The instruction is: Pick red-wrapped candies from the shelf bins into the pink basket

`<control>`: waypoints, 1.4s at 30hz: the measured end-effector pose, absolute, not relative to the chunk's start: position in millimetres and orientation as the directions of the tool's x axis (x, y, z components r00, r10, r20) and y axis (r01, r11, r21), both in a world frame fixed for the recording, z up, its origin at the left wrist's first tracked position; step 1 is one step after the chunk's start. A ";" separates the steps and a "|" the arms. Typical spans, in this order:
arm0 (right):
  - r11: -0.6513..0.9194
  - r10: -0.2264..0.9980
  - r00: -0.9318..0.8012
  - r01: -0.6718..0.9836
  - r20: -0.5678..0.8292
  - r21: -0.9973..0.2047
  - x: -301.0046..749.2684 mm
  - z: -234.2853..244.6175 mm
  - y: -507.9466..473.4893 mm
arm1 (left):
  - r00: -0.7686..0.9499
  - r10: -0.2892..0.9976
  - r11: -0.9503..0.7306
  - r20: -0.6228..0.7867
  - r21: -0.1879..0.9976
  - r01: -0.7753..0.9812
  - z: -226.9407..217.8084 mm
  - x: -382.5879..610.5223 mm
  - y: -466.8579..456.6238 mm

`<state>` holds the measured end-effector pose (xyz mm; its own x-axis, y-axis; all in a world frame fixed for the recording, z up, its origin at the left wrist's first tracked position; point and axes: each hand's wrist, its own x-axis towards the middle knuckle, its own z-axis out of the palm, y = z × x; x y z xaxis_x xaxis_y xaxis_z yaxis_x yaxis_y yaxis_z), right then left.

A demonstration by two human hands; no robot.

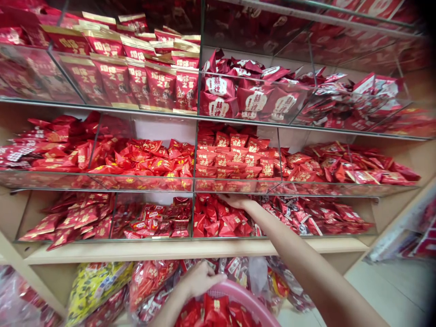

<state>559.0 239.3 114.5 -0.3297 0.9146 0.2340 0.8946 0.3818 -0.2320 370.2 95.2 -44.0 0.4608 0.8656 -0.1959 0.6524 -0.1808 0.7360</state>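
At the bottom, my left hand point(200, 278) is closed on the rim of a pink plastic basket point(250, 297), its thumb over the edge. Red foil packets point(216, 311) with gold characters lie inside the basket. My right hand point(235, 200) reaches into the middle compartment of the lowest glass-fronted shelf. Its fingers stretch flat over loose red candy packets point(221, 222), close beneath the shelf above. The fingertips are partly in shadow, and nothing shows held in them.
Glass dividers and low glass fronts edge the shelves. Packets printed with white characters point(225, 156) fill the bin above my right hand. A wooden ledge point(150, 252) runs below. Underneath are plastic bags, including a yellow one point(95, 290). Tiled floor point(384, 290) shows at right.
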 end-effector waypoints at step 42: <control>0.645 0.671 -0.655 0.747 0.348 0.160 610.9 90.1 139.5 | 0.491 0.854 -0.225 -0.174 0.725 0.650 -35.4 370.5 91.2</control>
